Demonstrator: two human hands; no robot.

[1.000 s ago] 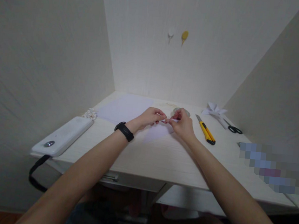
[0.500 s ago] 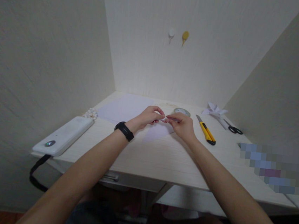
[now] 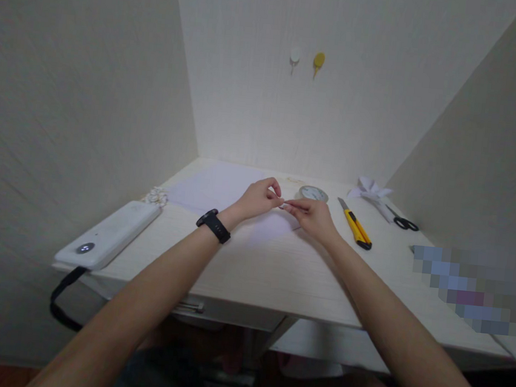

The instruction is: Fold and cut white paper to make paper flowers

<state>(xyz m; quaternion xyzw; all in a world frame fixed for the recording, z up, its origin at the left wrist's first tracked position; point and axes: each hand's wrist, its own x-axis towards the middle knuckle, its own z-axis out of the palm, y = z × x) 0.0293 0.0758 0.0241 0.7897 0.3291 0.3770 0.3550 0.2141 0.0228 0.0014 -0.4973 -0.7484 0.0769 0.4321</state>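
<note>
My left hand [image 3: 260, 198] and my right hand [image 3: 313, 216] meet above the middle of the white desk [image 3: 278, 268]. Both pinch a small white piece of paper [image 3: 286, 206] between their fingertips, held just above a pale sheet of paper [image 3: 270, 228] lying under them. A black band sits on my left wrist. What the small piece looks like in detail is too small to tell.
A larger white sheet [image 3: 213, 186] lies at the back left. A tape roll [image 3: 313, 193], a yellow utility knife [image 3: 355, 225], folded white paper [image 3: 370, 190] and black scissors [image 3: 401, 221] lie to the right. A white device with a black strap [image 3: 108, 235] rests at the left edge.
My right hand has drawn back toward me a little, uncovering the tape roll behind it. Both hands keep pinching the small paper piece.
</note>
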